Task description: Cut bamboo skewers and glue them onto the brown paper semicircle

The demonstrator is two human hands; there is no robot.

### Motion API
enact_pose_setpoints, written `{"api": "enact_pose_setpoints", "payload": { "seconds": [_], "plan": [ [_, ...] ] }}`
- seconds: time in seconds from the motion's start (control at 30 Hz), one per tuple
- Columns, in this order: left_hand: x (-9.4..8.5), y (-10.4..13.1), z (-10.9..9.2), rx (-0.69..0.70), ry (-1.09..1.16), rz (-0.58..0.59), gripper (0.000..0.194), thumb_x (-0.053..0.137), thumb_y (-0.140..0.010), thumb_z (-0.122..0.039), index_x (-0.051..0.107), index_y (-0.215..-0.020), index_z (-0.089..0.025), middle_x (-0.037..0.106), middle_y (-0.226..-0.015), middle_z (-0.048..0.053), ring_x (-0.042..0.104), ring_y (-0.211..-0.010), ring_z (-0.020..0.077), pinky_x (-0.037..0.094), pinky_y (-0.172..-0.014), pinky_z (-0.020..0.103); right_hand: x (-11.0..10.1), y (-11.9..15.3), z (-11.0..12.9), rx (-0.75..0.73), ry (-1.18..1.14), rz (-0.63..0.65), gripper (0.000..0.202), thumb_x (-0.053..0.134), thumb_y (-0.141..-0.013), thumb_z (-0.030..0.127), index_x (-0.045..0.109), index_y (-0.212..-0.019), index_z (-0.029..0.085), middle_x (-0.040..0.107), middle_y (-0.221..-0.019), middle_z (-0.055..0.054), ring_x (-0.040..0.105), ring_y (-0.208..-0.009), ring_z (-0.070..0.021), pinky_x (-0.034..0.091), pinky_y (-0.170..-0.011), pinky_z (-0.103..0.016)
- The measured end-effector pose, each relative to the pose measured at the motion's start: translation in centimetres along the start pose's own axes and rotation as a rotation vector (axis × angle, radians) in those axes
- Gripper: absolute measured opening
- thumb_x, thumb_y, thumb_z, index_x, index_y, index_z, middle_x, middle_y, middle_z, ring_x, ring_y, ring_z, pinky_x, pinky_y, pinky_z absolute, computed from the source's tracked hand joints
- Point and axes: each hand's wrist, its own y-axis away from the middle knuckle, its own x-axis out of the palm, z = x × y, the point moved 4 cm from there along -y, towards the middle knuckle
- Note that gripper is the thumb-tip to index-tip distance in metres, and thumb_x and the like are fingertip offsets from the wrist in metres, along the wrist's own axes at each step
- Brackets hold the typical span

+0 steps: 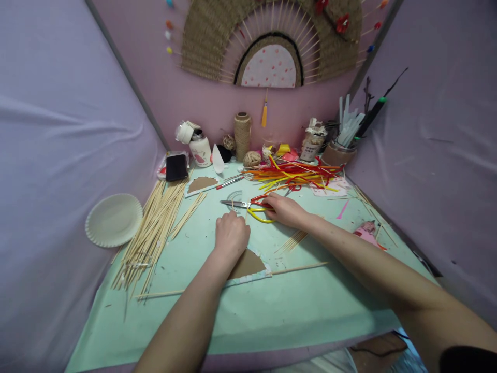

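My right hand (282,209) is closed on the red and yellow handles of a pair of scissors (244,204), whose blades point left above a clear protractor (234,196). Just below the blades, my left hand (232,234) is closed, with the tip of a thin stick (232,205) rising from its fingers. Under and beside the left hand lies a brown half-round card (248,264) with a pale edge. One stick (301,268) runs right from its lower corner, and another stick (161,295) extends to the left.
Bamboo sticks (155,228) lie piled at left beside a white plate (114,220). Behind are a smaller half-round card (202,184), a twine cone (243,136), red, orange and yellow pipe cleaners (298,173), and a jar (339,154) of glue sticks. A straw-coloured fan (217,41) hangs on the wall.
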Motion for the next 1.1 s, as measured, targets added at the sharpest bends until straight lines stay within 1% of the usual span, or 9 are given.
{"api": "enact_pose_setpoints", "payload": {
  "seconds": [0.17,0.33,0.47,0.6,0.7,0.8,0.9,1.03,1.1],
  "plan": [
    [-0.1,0.1,0.0,0.007,-0.005,-0.012,0.034,0.04,-0.09,-0.025,0.072,-0.092,-0.012,0.064,-0.098,0.015,0.058,-0.099,0.0289,0.042,-0.083,0.04,-0.4,0.5,0.1,-0.002,0.005,-0.01,0.022,0.05,-0.09,0.024,0.061,-0.109,0.021,0.06,-0.11,-0.008,0.06,-0.087,-0.0182,0.04,-0.067,-0.025],
    [-0.1,0.1,0.1,0.01,-0.001,-0.019,0.036,0.038,-0.09,-0.026,0.072,-0.09,-0.012,0.065,-0.097,0.015,0.059,-0.098,0.0292,0.043,-0.082,0.041,-1.3,1.3,-0.3,0.005,0.013,-0.036,0.031,0.048,-0.092,0.027,0.057,-0.121,0.022,0.059,-0.12,-0.009,0.061,-0.094,-0.0203,0.042,-0.07,-0.027],
    [-0.1,0.0,0.0,0.011,0.003,-0.011,0.035,0.038,-0.09,-0.025,0.072,-0.089,-0.012,0.065,-0.098,0.015,0.059,-0.099,0.0294,0.043,-0.082,0.041,-2.0,2.0,-0.8,0.033,0.029,-0.049,0.033,0.05,-0.091,0.025,0.057,-0.122,0.021,0.059,-0.122,-0.01,0.062,-0.096,-0.0218,0.044,-0.071,-0.027],
    [-0.3,0.0,0.3,-0.004,0.014,0.019,0.036,0.038,-0.09,-0.025,0.072,-0.09,-0.013,0.065,-0.099,0.016,0.059,-0.098,0.0295,0.043,-0.083,0.041,-3.1,2.7,-1.9,0.073,0.048,-0.075,0.033,0.05,-0.091,0.026,0.059,-0.122,0.019,0.059,-0.125,-0.012,0.061,-0.101,-0.025,0.046,-0.076,-0.03],
    [-0.7,-0.1,0.6,-0.021,0.022,0.002,0.037,0.037,-0.091,-0.026,0.071,-0.093,-0.014,0.064,-0.098,0.015,0.059,-0.098,0.0297,0.043,-0.083,0.042,-4.0,3.0,-3.5,0.104,0.07,-0.101,0.037,0.05,-0.089,0.019,0.058,-0.125,0.016,0.058,-0.125,-0.015,0.061,-0.103,-0.028,0.046,-0.08,-0.034],
    [-0.8,-0.1,0.8,-0.035,0.02,-0.009,0.037,0.036,-0.091,-0.025,0.071,-0.094,-0.014,0.064,-0.098,0.015,0.059,-0.099,0.0299,0.044,-0.083,0.042,-4.3,2.6,-5.2,0.093,0.089,-0.11,0.038,0.047,-0.089,0.014,0.06,-0.124,0.017,0.058,-0.126,-0.014,0.06,-0.105,-0.0276,0.045,-0.08,-0.034],
    [-0.8,-0.1,0.8,-0.034,0.026,-0.009,0.037,0.036,-0.091,-0.025,0.071,-0.095,-0.014,0.064,-0.098,0.015,0.059,-0.099,0.03,0.043,-0.084,0.042,-3.9,1.5,-6.0,0.046,0.115,-0.09,0.038,0.045,-0.088,0.013,0.061,-0.122,0.02,0.059,-0.124,-0.011,0.06,-0.106,-0.0257,0.044,-0.076,-0.031],
    [-0.8,0.0,0.8,-0.035,0.038,-0.018,0.036,0.037,-0.091,-0.025,0.071,-0.093,-0.014,0.064,-0.097,0.014,0.059,-0.098,0.0296,0.044,-0.083,0.041,-2.9,-0.6,-5.4,-0.04,0.161,-0.043,0.039,0.045,-0.089,0.015,0.061,-0.123,0.026,0.059,-0.124,-0.008,0.058,-0.105,-0.0242,0.041,-0.069,-0.029],
    [-0.9,0.0,0.8,-0.041,0.044,-0.022,0.034,0.038,-0.091,-0.026,0.07,-0.091,-0.015,0.064,-0.097,0.014,0.059,-0.097,0.0294,0.043,-0.084,0.041,-2.4,-1.4,-5.0,-0.077,0.182,-0.014,0.034,0.045,-0.09,0.019,0.064,-0.117,0.026,0.06,-0.124,-0.008,0.056,-0.105,-0.0242,0.039,-0.067,-0.029]
  ]
}}
